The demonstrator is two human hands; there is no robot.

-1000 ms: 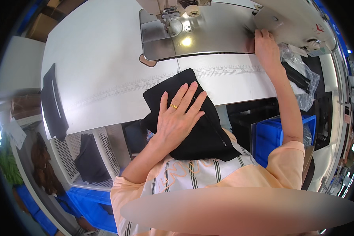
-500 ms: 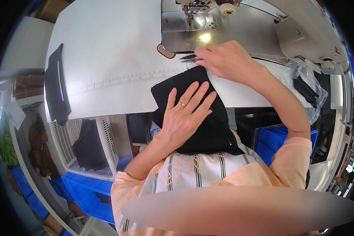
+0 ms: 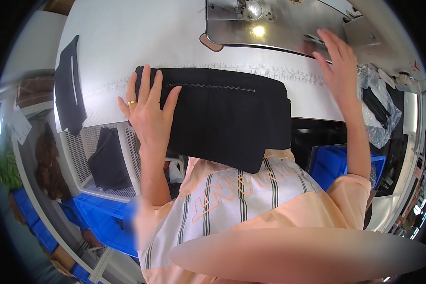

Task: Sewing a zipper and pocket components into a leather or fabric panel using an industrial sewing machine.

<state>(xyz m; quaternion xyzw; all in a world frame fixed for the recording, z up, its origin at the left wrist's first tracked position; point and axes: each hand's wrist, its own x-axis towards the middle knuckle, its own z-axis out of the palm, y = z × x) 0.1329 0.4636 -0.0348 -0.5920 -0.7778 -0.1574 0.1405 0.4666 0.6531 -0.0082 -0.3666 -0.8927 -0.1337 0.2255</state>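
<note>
A black fabric piece (image 3: 222, 113) with a zipper (image 3: 213, 87) along its upper part lies across the table's front edge, its lower part hanging over my lap. My left hand (image 3: 150, 106) rests on its left end, fingers stretched and thumb spread, a gold ring on one finger. Off to the right, my right hand (image 3: 338, 64) is raised with its fingers apart and nothing between them. Just beyond its fingertips is a small pair of thread snips (image 3: 315, 39), over the sewing machine's metal bed (image 3: 288, 31).
Another black fabric strip (image 3: 71, 90) with a light slit lies at the table's left. Below it, a white basket (image 3: 130, 142) holds dark fabric. Blue crates (image 3: 102, 222) stand lower left. A clear plastic bag (image 3: 378, 113) with black items hangs at the right.
My right hand has moved right and let go of the snips. The black piece has been turned and spread out, zipper up, and my left hand has shifted left onto its end.
</note>
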